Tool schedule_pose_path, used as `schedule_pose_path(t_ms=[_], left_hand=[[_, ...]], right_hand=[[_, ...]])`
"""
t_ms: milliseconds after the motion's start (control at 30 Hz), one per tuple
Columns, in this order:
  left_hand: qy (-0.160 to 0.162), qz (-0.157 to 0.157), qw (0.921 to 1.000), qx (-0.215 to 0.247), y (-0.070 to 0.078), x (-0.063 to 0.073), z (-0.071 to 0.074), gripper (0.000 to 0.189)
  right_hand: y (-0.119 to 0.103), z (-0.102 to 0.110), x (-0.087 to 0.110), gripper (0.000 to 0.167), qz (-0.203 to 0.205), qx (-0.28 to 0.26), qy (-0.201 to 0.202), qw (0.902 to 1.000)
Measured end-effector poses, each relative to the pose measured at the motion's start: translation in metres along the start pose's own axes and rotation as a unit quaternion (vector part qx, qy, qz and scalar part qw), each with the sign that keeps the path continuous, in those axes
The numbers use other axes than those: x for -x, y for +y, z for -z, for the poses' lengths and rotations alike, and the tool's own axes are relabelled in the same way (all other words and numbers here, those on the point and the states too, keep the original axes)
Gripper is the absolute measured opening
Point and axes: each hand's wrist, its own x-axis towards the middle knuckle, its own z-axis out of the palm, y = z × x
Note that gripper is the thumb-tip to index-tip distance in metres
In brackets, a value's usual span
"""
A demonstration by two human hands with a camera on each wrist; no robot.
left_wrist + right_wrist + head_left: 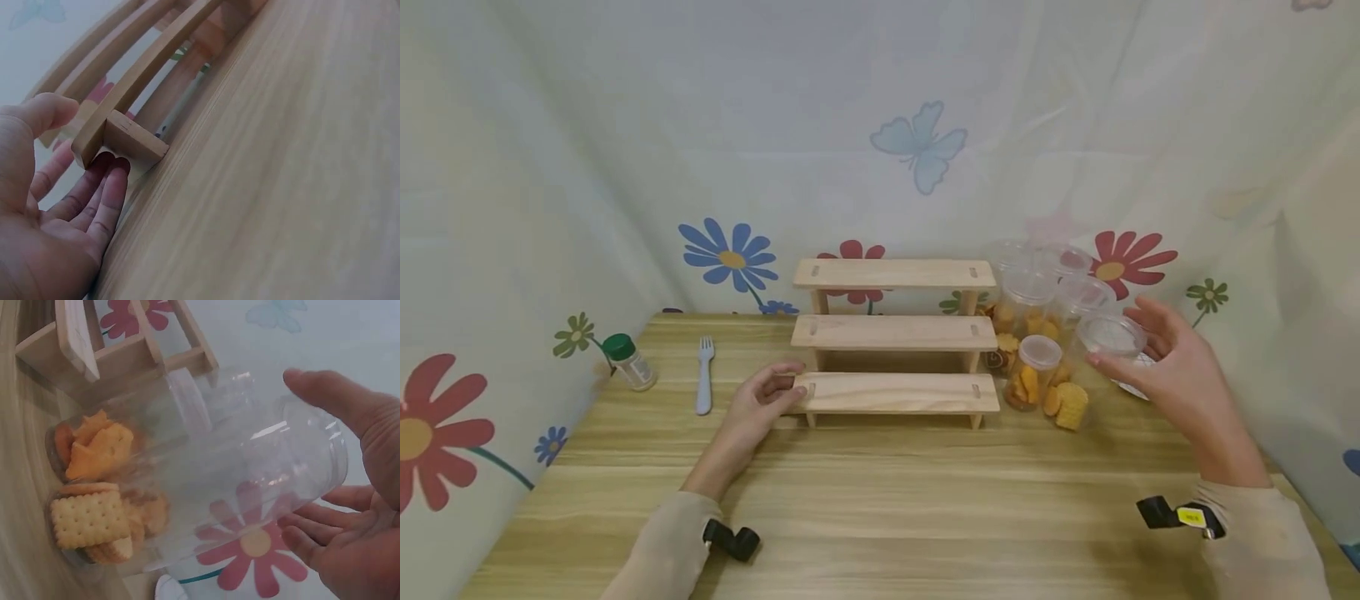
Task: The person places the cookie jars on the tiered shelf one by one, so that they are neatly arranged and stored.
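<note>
A three-tier wooden display stand [895, 333] stands at the middle of the table. At the left end of its lowest shelf is my left hand [758, 402], fingertips [114, 181] at the shelf's end beside the leg and thumb spread away. My right hand [1183, 371] is spread around the upper end of a tall clear plastic jar [275, 469]. Its thumb stands apart from the jar; its other fingertips are right at the side. Square crackers [89, 517] show low in that jar. Beside it stands a clear jar of orange crisps [1027, 382] with a pale lid.
Several more clear snack jars [1028, 292] crowd behind, against the stand's right end. A white plate [1137, 385] lies partly hidden behind the right hand. On the left are a pale blue fork [704, 379] and a green-capped shaker [629, 362]. A flowered cloth [880, 100] hangs behind the table.
</note>
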Motion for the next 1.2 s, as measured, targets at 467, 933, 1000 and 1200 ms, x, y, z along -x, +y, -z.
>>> schedule_pose_path(t_ms=[467,933,1000,1200], left_hand=[[-0.022,-0.003,0.9995,-0.025,-0.001,0.003,0.001,0.048],[-0.031,-0.008,0.9991,-0.027,-0.003,0.000,0.006,0.047],[-0.033,-0.010,0.9990,-0.030,-0.004,0.000,0.007,0.047],[-0.044,-0.014,0.9985,-0.029,-0.005,0.001,0.013,0.049]], right_hand=[[0.066,-0.036,0.009,0.090,0.067,-0.143,0.018,0.9873],[0.087,-0.062,0.007,0.056,0.094,-0.149,0.024,0.9841],[0.088,-0.063,0.006,0.056,0.095,-0.144,0.026,0.9847],[0.093,-0.064,0.006,0.062,0.100,-0.161,0.026,0.9816]])
